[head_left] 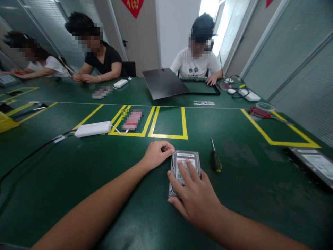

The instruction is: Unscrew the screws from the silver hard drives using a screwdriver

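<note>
Two hands, one drive: my right hand (201, 199) and left hand (156, 154) are both at a hard drive (186, 157), label up, on the green table (143, 215) before me.
Drive: lies flat, long sides running near to far; probably kept close so both hands can steady it.
Screwdriver (215, 159): just right of the drive, tip to the far side, handle nearer me, likely for easy reach.
Yellow tape (184, 121): beyond the drive, seemingly marking set places.
Second drive (316, 163): far out to the right, label up.
Across: a co-worker (194, 64) with a dark panel (165, 83).
Right hand: palm down, fingers spread over the drive's label, thumb at its near left corner.
Left hand: fingers curled loosely, fingertips at the far left corner; can't tell if they pinch it.
</note>
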A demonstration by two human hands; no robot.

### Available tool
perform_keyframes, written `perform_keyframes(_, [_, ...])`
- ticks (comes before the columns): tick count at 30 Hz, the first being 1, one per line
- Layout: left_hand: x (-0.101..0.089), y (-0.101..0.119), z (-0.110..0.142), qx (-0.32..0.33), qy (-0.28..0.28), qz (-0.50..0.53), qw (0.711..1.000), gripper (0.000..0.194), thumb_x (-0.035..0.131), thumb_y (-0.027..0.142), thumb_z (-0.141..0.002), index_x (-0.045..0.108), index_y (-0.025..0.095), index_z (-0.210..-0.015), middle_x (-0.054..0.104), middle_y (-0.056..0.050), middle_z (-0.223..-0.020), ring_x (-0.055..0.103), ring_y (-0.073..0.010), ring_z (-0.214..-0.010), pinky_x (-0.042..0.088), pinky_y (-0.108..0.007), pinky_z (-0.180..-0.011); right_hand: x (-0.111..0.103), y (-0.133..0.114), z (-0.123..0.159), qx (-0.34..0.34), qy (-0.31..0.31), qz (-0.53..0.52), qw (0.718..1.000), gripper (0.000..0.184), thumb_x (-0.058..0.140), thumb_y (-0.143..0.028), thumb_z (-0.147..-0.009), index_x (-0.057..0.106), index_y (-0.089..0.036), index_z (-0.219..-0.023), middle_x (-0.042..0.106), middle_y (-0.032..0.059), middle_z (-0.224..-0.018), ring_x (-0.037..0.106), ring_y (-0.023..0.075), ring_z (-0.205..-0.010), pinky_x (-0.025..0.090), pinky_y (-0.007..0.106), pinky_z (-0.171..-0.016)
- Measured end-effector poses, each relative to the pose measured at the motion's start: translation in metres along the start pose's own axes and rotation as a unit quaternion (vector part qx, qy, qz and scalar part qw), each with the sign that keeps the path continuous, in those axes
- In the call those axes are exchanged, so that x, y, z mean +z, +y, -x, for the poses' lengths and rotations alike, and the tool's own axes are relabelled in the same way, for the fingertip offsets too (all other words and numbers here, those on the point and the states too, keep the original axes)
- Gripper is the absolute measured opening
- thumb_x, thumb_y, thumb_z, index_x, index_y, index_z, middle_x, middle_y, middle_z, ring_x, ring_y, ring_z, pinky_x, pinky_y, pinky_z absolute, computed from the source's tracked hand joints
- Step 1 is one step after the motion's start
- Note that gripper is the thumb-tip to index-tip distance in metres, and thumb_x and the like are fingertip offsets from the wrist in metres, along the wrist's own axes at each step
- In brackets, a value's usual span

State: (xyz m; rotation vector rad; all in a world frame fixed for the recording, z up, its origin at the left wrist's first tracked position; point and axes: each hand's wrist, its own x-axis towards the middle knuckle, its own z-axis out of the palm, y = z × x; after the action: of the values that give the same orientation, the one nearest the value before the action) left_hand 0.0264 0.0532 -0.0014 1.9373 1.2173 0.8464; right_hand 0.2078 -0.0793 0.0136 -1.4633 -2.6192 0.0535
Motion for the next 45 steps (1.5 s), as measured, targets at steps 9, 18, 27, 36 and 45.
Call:
perform_keyframes(9, [-0.002, 0.000, 0.011, 0.063, 0.067, -0.008, 0.996, 0.019, 0.062, 0.027, -0.088, 0.071, 0.014, -0.099, 0.073, -0.006, -0.087, 0.066, -0.0155, -0.073, 0.053, -0.029, -0.070, -0.002, 0.001, 0.001, -0.001, -0.003, 0.000, 1.000, 0.063, 0.044, -0.062, -0.093, 0.043, -0.031, -0.148, 0.035, 0.0191, -0.156, 0.030, 0.0458, -0.143, 0.040, 0.069, -0.095])
perform_keyframes(18, [0.003, 0.017, 0.034, 0.322, 0.002, -0.078, 0.944, 0.023, 0.051, 0.016, -0.092, 0.069, 0.017, -0.106, 0.074, -0.007, -0.104, 0.066, -0.0220, -0.107, 0.050, -0.042, -0.098, -0.005, 0.000, 0.003, -0.017, 0.032, 0.032, 0.999, 0.064, 0.047, -0.062, -0.091, 0.046, -0.027, -0.145, 0.042, 0.0196, -0.151, 0.038, 0.0456, -0.137, 0.035, 0.070, -0.101])
perform_keyframes(27, [0.009, 0.021, 0.041, 0.381, -0.077, -0.121, 0.913, 0.036, 0.049, 0.015, -0.086, 0.065, 0.014, -0.117, 0.070, -0.013, -0.120, 0.062, -0.0260, -0.122, 0.049, -0.048, -0.104, -0.035, 0.011, -0.003, 0.002, 0.054, 0.106, 0.993, 0.015, 0.050, -0.017, -0.089, 0.063, -0.019, -0.081, 0.066, 0.0058, -0.078, 0.064, 0.0249, -0.073, 0.050, 0.040, -0.065])
perform_keyframes(36, [0.015, 0.040, 0.051, 0.412, -0.227, -0.157, 0.869, 0.072, 0.054, 0.054, -0.085, 0.048, 0.010, -0.141, 0.050, -0.018, -0.147, 0.046, -0.0321, -0.138, 0.032, -0.052, -0.117, -0.052, 0.066, -0.019, 0.219, -0.053, 0.192, 0.955, 0.015, 0.045, -0.023, -0.094, 0.055, -0.014, -0.101, 0.068, 0.0143, -0.086, 0.070, 0.0322, -0.079, 0.050, 0.036, -0.057])
perform_keyframes(45, [0.019, 0.041, 0.057, 0.370, -0.250, -0.234, 0.864, 0.076, 0.055, 0.048, -0.087, 0.035, 0.013, -0.151, 0.028, -0.018, -0.161, 0.029, -0.0305, -0.149, 0.017, -0.050, -0.123, -0.050, 0.084, -0.021, 0.264, -0.136, 0.161, 0.941, 0.028, 0.041, -0.030, -0.095, 0.054, -0.012, -0.113, 0.069, 0.0177, -0.091, 0.072, 0.0350, -0.080, 0.054, 0.042, -0.064])
